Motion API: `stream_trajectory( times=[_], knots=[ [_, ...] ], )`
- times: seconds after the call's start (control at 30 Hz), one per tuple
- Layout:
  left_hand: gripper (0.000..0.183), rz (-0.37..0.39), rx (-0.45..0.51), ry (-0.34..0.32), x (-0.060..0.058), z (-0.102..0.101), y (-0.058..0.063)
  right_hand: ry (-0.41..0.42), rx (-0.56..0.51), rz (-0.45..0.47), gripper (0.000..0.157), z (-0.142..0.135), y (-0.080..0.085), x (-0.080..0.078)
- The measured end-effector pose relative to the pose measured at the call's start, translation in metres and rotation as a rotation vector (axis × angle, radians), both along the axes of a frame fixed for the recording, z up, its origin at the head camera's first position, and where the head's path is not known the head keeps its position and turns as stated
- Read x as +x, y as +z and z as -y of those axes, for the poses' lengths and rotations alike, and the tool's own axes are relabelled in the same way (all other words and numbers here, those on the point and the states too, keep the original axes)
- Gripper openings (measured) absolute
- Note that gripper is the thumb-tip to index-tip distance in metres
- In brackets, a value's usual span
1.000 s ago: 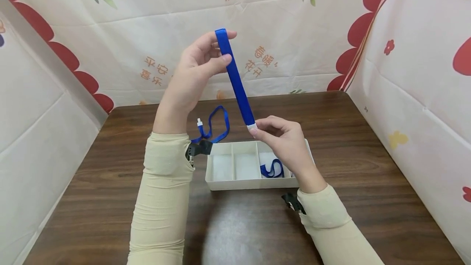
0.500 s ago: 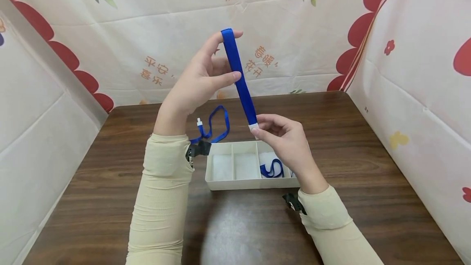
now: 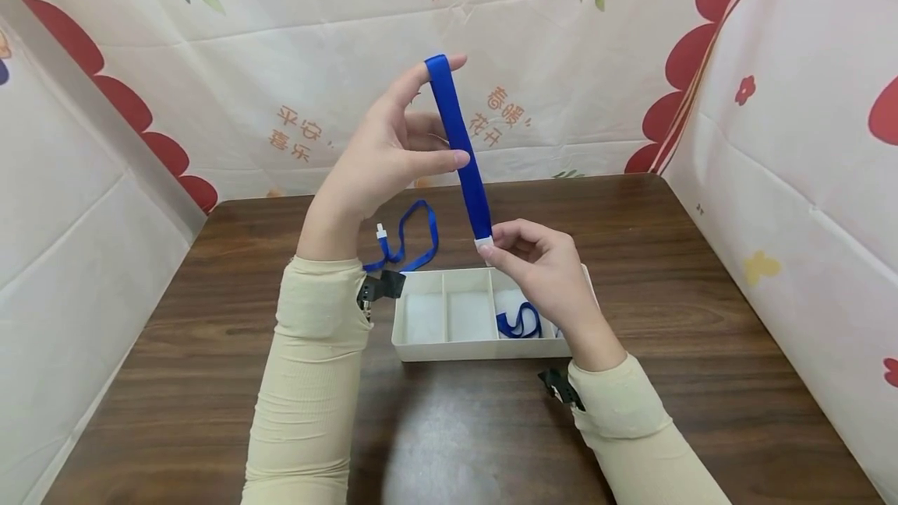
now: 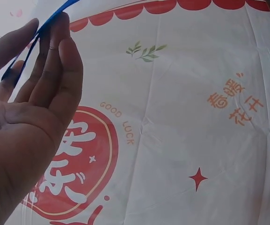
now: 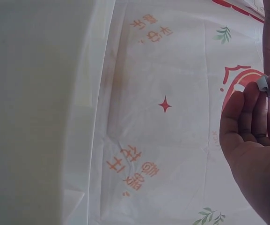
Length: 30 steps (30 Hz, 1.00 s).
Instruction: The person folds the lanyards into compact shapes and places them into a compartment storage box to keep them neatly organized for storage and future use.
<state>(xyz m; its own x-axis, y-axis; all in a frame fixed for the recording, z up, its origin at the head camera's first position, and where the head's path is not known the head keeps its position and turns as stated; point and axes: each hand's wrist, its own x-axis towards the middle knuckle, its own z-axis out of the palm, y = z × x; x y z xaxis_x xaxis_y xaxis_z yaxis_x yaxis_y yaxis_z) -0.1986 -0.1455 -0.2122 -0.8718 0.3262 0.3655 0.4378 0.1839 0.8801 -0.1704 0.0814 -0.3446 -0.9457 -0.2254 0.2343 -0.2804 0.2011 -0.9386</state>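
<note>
A blue lanyard (image 3: pixel 459 135) is stretched taut in a narrow loop between the two hands, above the table. My left hand (image 3: pixel 375 143) has the loop's top hung over its index finger. Its thumb and other fingers pinch the strap partway down, as the left wrist view also shows with the strap (image 4: pixel 55 15). Lower down, my right hand (image 3: pixel 543 267) pinches the white plastic clip (image 3: pixel 484 242) at the strap's end between thumb and index finger. In the right wrist view the clip (image 5: pixel 263 83) pokes out between those fingertips.
Below the hands stands a white divided tray (image 3: pixel 466 351). A coiled dark blue lanyard (image 3: pixel 521 322) lies in one compartment; my right hand hides part of the tray. Another blue lanyard (image 3: pixel 433 228) with a white clip lies on the brown table (image 3: pixel 210 349) behind it. Printed cloth walls surround the table.
My left hand has moved slightly right, its thumb sliding down the strap away from the index finger. The lanyard leans less. My right hand stays almost still on the clip.
</note>
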Motion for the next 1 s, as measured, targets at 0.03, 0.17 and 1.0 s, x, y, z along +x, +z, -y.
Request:
stream_trajectory(
  times=[0.03,0.17,1.0],
  knots=[
    [0.084,0.002,0.006,-0.009,0.001,0.000,0.000,-0.001,-0.002,-0.003,0.019,0.000,0.000,0.000],
    [0.085,0.001,0.022,-0.028,0.002,0.000,-0.002,-0.016,-0.013,-0.009,0.018,0.000,-0.002,0.000],
    [0.071,-0.105,0.151,0.059,-0.008,-0.008,-0.007,0.169,-0.143,-0.420,0.022,0.003,-0.006,0.002]
  ],
)
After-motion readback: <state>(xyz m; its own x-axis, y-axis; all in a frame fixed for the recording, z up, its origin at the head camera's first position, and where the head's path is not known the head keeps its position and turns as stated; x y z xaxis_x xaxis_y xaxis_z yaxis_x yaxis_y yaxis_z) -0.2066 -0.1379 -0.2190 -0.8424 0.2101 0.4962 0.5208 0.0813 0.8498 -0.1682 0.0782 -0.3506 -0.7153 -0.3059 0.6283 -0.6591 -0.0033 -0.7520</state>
